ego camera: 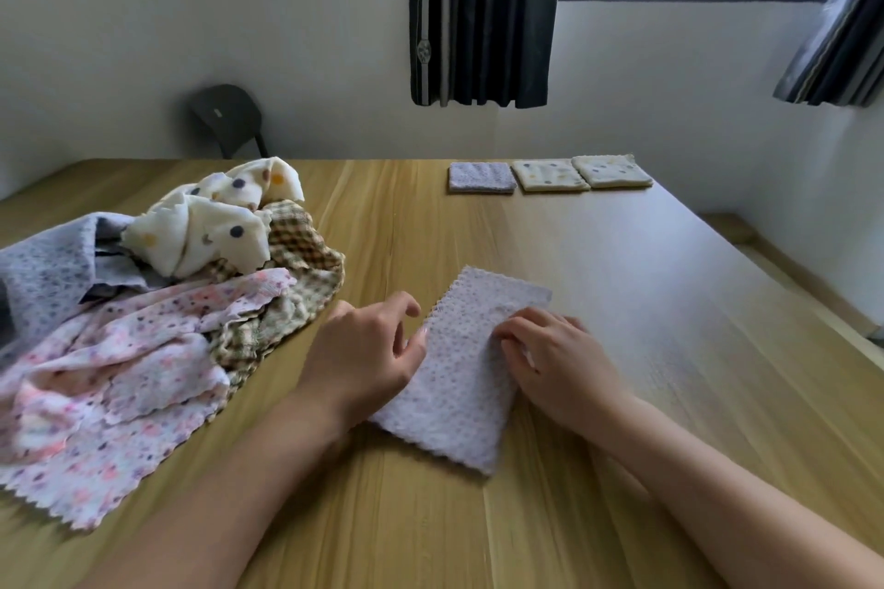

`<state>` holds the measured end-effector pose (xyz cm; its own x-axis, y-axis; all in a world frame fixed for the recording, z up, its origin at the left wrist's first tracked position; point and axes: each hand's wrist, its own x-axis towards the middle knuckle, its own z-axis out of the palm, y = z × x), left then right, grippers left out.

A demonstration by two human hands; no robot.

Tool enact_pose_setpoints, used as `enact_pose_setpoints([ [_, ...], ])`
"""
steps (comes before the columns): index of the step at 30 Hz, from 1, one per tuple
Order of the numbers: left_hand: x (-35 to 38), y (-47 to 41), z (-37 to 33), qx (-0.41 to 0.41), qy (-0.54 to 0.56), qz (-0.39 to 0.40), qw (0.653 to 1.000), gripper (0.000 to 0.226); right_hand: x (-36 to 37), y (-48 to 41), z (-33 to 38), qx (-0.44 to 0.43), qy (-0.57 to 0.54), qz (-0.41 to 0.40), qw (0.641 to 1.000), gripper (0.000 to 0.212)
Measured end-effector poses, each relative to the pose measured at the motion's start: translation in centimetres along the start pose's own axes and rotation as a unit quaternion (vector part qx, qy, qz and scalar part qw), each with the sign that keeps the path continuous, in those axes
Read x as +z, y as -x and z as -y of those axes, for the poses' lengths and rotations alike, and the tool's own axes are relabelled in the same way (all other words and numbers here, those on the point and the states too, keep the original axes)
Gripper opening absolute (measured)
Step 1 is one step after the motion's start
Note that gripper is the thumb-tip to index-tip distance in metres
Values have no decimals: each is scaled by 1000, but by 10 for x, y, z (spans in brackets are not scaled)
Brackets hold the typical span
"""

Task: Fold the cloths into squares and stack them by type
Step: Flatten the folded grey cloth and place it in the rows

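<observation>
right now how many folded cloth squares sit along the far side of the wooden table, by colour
lilac folded cloth square: 1
cream polka-dot folded cloth squares: 2
total: 3
</observation>
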<state>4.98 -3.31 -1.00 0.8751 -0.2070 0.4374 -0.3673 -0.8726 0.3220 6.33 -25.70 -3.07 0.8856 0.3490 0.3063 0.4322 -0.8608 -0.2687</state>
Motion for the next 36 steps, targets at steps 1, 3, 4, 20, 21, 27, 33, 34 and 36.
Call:
enact_pose_setpoints([
  [1, 1, 2, 4, 44, 25, 1, 999, 33, -1, -1, -4, 11, -9, 7, 1000, 38],
  [3, 3, 5, 11, 112, 54, 23, 992, 27, -1, 0, -9, 19, -28, 19, 999, 34],
  [4, 4, 7, 15, 131, 69, 40, 988, 25, -2, 2, -8, 14, -37, 18, 999, 34],
  [20, 14, 11, 12, 139, 75, 101, 982, 28, 2, 6, -9, -70, -125, 21, 989, 61],
  [21, 14, 12, 11, 116, 94, 101, 984, 28, 2, 6, -10, -79, -127, 29, 988, 64],
  [27, 17, 13, 16, 43, 168, 92, 980, 28, 0, 12, 0, -180, -144, 68, 971, 64],
  [33, 7, 14, 18, 111, 120, 134, 977, 54, 4, 10, 7, -119, -255, 17, 959, 30],
  [34, 6, 14, 19, 134, 102, 148, 975, 62, 3, 10, 5, -95, -288, 19, 953, 29],
  [36, 7, 14, 22, 159, 100, 140, 972, 67, -3, 11, 5, -53, -355, 43, 932, 28],
])
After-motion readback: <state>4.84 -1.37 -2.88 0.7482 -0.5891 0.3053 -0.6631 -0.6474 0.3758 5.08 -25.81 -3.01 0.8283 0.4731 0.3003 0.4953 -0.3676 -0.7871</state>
